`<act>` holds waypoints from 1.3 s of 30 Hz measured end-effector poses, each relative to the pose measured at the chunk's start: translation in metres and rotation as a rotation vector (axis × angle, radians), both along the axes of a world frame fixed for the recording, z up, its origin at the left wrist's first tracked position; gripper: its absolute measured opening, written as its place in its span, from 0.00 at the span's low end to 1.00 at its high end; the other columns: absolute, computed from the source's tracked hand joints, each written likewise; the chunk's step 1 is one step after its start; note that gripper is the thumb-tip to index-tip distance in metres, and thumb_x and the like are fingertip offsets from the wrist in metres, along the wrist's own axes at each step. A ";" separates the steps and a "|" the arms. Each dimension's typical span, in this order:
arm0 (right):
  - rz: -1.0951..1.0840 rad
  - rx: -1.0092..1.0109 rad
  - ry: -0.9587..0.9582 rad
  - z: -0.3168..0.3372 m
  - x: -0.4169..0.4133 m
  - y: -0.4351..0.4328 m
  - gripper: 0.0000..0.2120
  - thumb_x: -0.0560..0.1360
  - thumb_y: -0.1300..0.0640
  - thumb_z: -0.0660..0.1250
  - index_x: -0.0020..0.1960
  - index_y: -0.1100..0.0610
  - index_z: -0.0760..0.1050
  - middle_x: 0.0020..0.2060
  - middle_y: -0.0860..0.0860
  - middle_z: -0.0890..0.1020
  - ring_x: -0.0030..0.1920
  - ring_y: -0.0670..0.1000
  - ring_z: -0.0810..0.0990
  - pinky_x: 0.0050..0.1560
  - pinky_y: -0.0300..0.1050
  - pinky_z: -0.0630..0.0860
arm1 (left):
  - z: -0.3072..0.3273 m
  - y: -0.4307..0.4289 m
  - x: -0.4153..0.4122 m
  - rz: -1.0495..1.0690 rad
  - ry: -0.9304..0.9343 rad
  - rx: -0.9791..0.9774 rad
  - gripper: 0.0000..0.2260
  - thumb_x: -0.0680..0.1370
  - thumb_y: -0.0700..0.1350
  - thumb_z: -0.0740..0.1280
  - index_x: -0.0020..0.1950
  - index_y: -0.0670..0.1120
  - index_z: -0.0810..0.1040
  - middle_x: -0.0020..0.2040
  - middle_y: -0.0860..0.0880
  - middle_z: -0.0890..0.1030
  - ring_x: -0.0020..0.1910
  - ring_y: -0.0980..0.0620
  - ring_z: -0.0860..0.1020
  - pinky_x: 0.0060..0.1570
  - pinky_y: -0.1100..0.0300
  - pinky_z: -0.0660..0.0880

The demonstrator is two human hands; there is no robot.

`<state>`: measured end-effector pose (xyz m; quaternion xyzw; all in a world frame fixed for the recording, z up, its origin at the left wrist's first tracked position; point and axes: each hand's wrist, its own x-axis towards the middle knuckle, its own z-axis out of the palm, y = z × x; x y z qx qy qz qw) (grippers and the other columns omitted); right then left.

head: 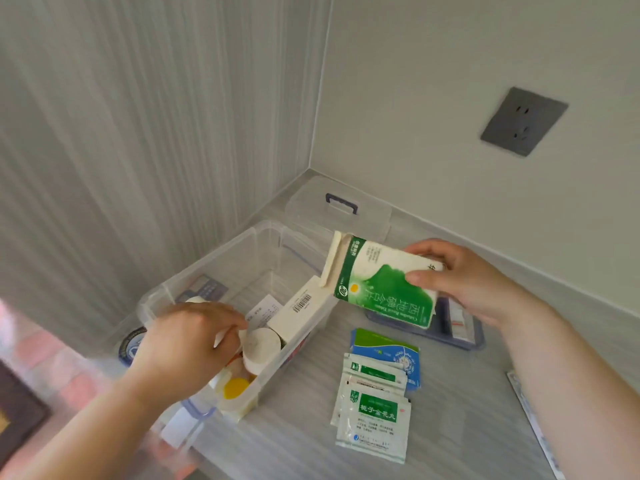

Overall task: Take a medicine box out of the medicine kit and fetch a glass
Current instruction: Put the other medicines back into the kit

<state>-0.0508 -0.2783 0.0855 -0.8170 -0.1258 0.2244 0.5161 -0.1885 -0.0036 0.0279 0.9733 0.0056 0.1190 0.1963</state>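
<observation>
1. Grey striped surface (450, 427) runs into a corner of pale walls, with a dark socket (523, 121) on the right-hand wall.
2. At the left, the clear medicine kit (242, 244) stands open; the left hand (183, 341) reaches down into it, fingers curled among the white tubs (259, 348). Whether it actually grips anything I cannot tell.
3. In the middle, loose sachets (375, 414) lie on the surface beside the kit.
4. To the right, the right hand (460, 278) pinches the green medicine box (388, 285) by one end, thumb under, fingers over. It hangs tilted above the kit's rim, clear of it.
5. Held by one end, the box could slip or spill from its open flap.
6. No glass is in sight.
</observation>
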 end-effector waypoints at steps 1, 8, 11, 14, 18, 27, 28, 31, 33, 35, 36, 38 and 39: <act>0.055 -0.012 -0.027 0.005 0.007 0.016 0.13 0.68 0.66 0.69 0.42 0.47 0.76 0.40 0.45 0.80 0.36 0.40 0.80 0.35 0.30 0.78 | 0.002 0.000 0.000 -0.007 0.011 0.010 0.16 0.66 0.48 0.55 0.33 0.49 0.83 0.33 0.53 0.86 0.30 0.51 0.83 0.27 0.58 0.78; 0.397 -0.318 -0.209 0.001 0.041 0.140 0.18 0.68 0.62 0.70 0.58 0.54 0.75 0.44 0.46 0.76 0.40 0.42 0.74 0.35 0.23 0.69 | 0.003 0.004 0.001 -0.045 0.065 -0.023 0.16 0.65 0.48 0.54 0.32 0.51 0.82 0.31 0.56 0.85 0.28 0.54 0.82 0.28 0.63 0.78; 0.533 -0.486 -0.232 -0.018 0.044 0.171 0.19 0.69 0.62 0.70 0.59 0.55 0.74 0.52 0.52 0.78 0.47 0.48 0.74 0.47 0.36 0.71 | 0.001 0.006 0.002 -0.058 0.071 -0.062 0.16 0.65 0.48 0.54 0.33 0.52 0.82 0.32 0.57 0.85 0.30 0.55 0.82 0.30 0.66 0.78; 0.621 -0.603 -0.275 -0.030 0.047 0.191 0.18 0.68 0.60 0.70 0.58 0.54 0.74 0.57 0.54 0.78 0.48 0.50 0.74 0.46 0.41 0.70 | 0.001 0.007 0.002 -0.058 0.083 -0.057 0.16 0.64 0.48 0.54 0.32 0.54 0.82 0.31 0.60 0.84 0.29 0.58 0.81 0.28 0.70 0.74; 0.723 -0.663 -0.266 -0.041 0.047 0.208 0.17 0.69 0.60 0.69 0.57 0.53 0.74 0.56 0.54 0.78 0.48 0.52 0.76 0.41 0.41 0.72 | -0.002 0.007 0.003 -0.060 0.088 -0.070 0.15 0.64 0.49 0.55 0.32 0.54 0.82 0.31 0.60 0.84 0.30 0.57 0.81 0.29 0.71 0.75; 0.769 -0.798 -0.188 -0.072 0.048 0.208 0.28 0.70 0.55 0.69 0.66 0.58 0.64 0.65 0.56 0.70 0.61 0.56 0.71 0.57 0.43 0.69 | -0.007 0.010 0.007 -0.075 0.104 -0.076 0.14 0.65 0.48 0.56 0.32 0.53 0.81 0.30 0.58 0.83 0.30 0.55 0.81 0.32 0.67 0.78; 0.759 -0.837 -0.223 -0.074 0.046 0.208 0.29 0.69 0.55 0.70 0.66 0.59 0.64 0.65 0.57 0.70 0.61 0.57 0.71 0.59 0.46 0.70 | -0.007 0.009 0.007 -0.072 0.108 -0.082 0.14 0.65 0.48 0.56 0.32 0.53 0.81 0.30 0.58 0.83 0.30 0.55 0.81 0.32 0.67 0.78; 0.773 -0.962 -0.371 -0.080 0.037 0.207 0.28 0.68 0.55 0.71 0.62 0.63 0.64 0.60 0.60 0.70 0.57 0.60 0.73 0.51 0.47 0.73 | -0.006 0.008 0.007 -0.066 0.102 -0.089 0.14 0.65 0.48 0.56 0.32 0.53 0.82 0.31 0.58 0.84 0.31 0.56 0.82 0.32 0.67 0.78; 0.805 -1.003 -0.440 -0.084 0.030 0.205 0.25 0.69 0.57 0.70 0.61 0.63 0.65 0.59 0.60 0.70 0.55 0.60 0.74 0.44 0.46 0.70 | -0.005 0.008 0.006 -0.066 0.104 -0.096 0.14 0.65 0.48 0.56 0.32 0.53 0.82 0.31 0.59 0.84 0.31 0.56 0.82 0.34 0.67 0.78; 0.815 -1.005 -0.513 -0.084 0.026 0.201 0.23 0.70 0.58 0.69 0.61 0.63 0.66 0.58 0.60 0.70 0.54 0.59 0.74 0.41 0.46 0.68 | -0.005 0.007 0.006 -0.064 0.103 -0.095 0.15 0.66 0.48 0.55 0.33 0.53 0.82 0.32 0.59 0.84 0.31 0.57 0.82 0.34 0.67 0.78; 0.811 -0.994 -0.555 -0.080 0.024 0.199 0.22 0.70 0.59 0.68 0.61 0.62 0.66 0.58 0.60 0.70 0.54 0.59 0.74 0.41 0.46 0.68 | -0.004 0.007 0.006 -0.063 0.101 -0.093 0.15 0.66 0.49 0.55 0.33 0.53 0.82 0.33 0.59 0.84 0.31 0.57 0.82 0.34 0.68 0.77; 0.792 -0.923 -0.621 -0.071 0.023 0.190 0.20 0.72 0.59 0.66 0.62 0.61 0.67 0.58 0.59 0.70 0.54 0.58 0.73 0.44 0.47 0.71 | -0.002 0.006 0.005 -0.052 0.098 -0.075 0.16 0.65 0.49 0.55 0.32 0.54 0.82 0.33 0.59 0.84 0.30 0.57 0.82 0.29 0.70 0.75; 0.774 -0.852 -0.626 -0.064 0.022 0.184 0.21 0.72 0.59 0.65 0.63 0.60 0.66 0.59 0.58 0.71 0.54 0.57 0.74 0.48 0.48 0.73 | 0.000 0.005 0.005 -0.045 0.098 -0.064 0.16 0.65 0.49 0.55 0.32 0.55 0.82 0.33 0.60 0.84 0.30 0.57 0.82 0.28 0.70 0.74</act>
